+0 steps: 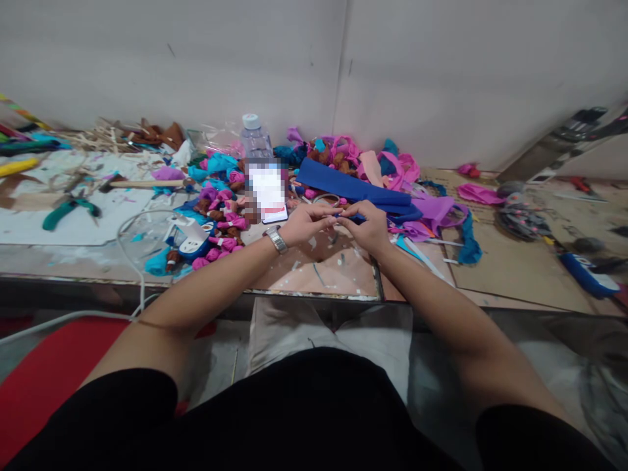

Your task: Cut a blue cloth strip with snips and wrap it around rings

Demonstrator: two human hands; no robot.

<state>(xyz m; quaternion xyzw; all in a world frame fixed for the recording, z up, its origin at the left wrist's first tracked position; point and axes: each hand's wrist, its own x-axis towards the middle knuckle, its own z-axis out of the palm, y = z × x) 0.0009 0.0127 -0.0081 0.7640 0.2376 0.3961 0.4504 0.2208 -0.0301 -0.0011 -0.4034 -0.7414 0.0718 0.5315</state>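
Over the front of the bench, my left hand (307, 224) and my right hand (367, 226) meet fingertip to fingertip. Both pinch a small piece of dark blue crepe paper (337, 216), mostly hidden by the fingers. A wide dark blue strip of the same look (350, 183) lies just behind my hands on a heap of coloured paper. Left of it, a lit phone (269, 193), partly blurred out, leans upright near my left hand. Pink, brown and purple twisted paper pieces (223, 219) are piled beside the phone.
A clear bottle (255, 139) stands behind the phone. Leftward lie a white power socket block (193, 241) with its cable, a hammer (147, 184) and green-handled pliers (71, 212). Cardboard (495, 261) covers the right side, with a blue tape roll (586, 273) on it.
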